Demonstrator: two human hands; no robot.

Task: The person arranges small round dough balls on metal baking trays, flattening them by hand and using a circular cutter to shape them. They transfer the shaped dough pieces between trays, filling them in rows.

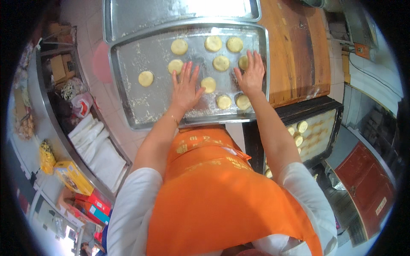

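Note:
Several round, pale yellow dough cakes lie on a metal baking tray strewn with small light crumbs or seeds. My left hand is spread palm down over the tray, its fingertips at the lower edge of one dough cake. Close to its thumb lies another dough cake. At the tray's right side my right hand has its fingers apart and partly covers a dough cake. Whether either palm presses on the tray cannot be told. One dough cake sits alone to the left.
A second metal tray adjoins the far side. To the right is a wooden tabletop; below it, a dark-rimmed tray holds more round cakes. Left stands a metal-edged counter with white cloths on a shelf and a yellow box.

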